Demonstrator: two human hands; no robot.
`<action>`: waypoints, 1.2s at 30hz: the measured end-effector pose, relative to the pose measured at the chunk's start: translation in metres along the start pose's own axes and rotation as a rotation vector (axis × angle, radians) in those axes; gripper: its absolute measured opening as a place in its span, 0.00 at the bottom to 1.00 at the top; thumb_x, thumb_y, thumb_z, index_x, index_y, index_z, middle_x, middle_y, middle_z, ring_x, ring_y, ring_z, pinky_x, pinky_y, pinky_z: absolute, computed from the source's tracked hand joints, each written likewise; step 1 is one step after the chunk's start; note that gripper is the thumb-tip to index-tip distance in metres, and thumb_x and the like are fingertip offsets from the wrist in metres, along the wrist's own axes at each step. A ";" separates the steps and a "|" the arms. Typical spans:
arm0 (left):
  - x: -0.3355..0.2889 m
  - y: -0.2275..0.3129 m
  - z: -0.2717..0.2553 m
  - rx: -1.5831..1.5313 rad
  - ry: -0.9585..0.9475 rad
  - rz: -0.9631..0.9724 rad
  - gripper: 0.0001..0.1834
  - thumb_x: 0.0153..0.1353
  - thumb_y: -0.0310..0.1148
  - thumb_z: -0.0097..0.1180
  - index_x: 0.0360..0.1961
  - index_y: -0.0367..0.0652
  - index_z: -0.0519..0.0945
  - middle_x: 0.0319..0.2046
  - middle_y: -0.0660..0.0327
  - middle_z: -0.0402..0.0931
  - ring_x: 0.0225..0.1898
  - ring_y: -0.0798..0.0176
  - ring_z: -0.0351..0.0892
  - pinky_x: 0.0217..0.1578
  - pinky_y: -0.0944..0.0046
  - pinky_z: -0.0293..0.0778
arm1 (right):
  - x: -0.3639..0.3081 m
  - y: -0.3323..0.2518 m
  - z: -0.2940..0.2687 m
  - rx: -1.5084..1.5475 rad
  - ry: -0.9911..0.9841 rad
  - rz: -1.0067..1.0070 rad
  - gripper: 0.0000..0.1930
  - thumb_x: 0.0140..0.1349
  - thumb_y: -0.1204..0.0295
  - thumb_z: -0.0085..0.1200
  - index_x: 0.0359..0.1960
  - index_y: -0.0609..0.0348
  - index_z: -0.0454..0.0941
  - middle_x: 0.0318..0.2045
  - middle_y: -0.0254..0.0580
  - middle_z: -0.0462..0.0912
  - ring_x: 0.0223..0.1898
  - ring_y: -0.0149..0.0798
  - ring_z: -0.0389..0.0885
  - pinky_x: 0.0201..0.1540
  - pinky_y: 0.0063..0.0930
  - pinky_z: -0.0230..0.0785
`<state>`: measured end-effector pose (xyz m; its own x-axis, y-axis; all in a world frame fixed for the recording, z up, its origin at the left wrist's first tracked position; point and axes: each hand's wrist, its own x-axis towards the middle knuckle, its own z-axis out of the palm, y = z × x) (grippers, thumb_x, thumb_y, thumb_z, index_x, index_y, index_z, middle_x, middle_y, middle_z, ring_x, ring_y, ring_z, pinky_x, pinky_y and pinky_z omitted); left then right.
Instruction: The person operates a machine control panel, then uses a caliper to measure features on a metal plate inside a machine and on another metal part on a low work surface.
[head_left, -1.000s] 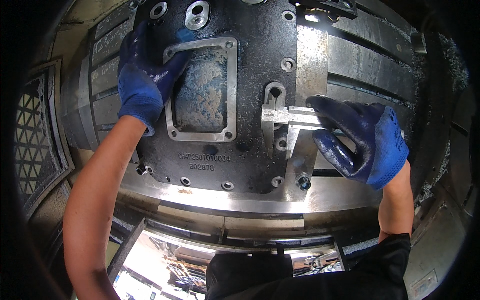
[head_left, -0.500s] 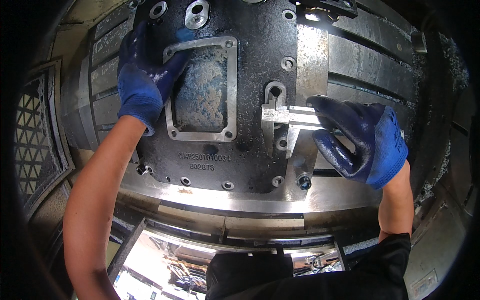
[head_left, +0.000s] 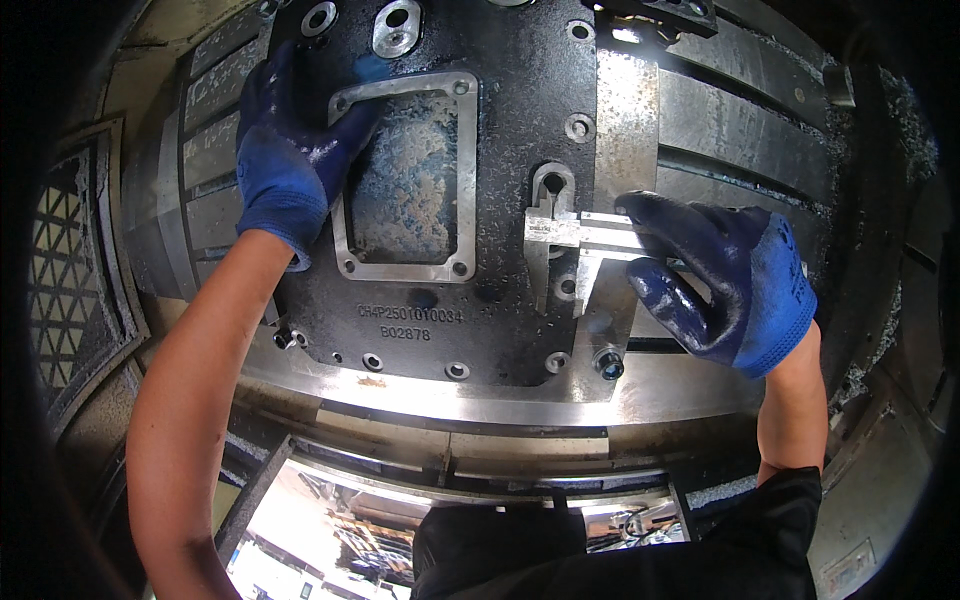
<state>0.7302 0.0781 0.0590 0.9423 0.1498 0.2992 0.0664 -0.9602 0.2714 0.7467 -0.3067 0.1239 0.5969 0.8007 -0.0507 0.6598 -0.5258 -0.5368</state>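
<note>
A vernier caliper [head_left: 552, 232] lies across the right side of a dark metal casting [head_left: 500, 340]. Its beam is gripped by my right hand [head_left: 715, 275], in a blue coated glove. The caliper's small upper jaws reach the hole of a machined oval boss [head_left: 553, 182]; how deep they sit I cannot tell. Its long lower jaws point toward me, slightly apart. My left hand [head_left: 295, 150], gloved alike, rests on the casting with fingers stretched out. The thumb crosses the left rim of a raised rectangular frame [head_left: 466, 180] around a rough, mottled recess.
The casting lies on a slotted machine table [head_left: 735, 110] with metal chips about. A bolt [head_left: 607, 364] stands near the lower right corner. Another oval boss [head_left: 397, 30] is at the far side. A mesh panel [head_left: 62, 275] is at the left, and bright openings lie below the near edge.
Almost nothing differs: the whole scene has shifted very slightly in the picture. Both hands and the caliper keep their places on the casting.
</note>
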 end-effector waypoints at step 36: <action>0.000 0.005 -0.001 -0.049 -0.025 -0.042 0.47 0.52 0.43 0.78 0.71 0.43 0.69 0.64 0.48 0.72 0.65 0.49 0.73 0.67 0.53 0.69 | -0.001 0.005 0.007 0.139 0.036 0.001 0.26 0.58 0.70 0.70 0.60 0.57 0.80 0.28 0.45 0.85 0.24 0.42 0.83 0.28 0.32 0.75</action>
<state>0.7302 0.0736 0.0614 0.9469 0.1835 0.2640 0.0907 -0.9403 0.3280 0.7456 -0.3080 0.1152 0.6150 0.7882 -0.0220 0.5916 -0.4797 -0.6481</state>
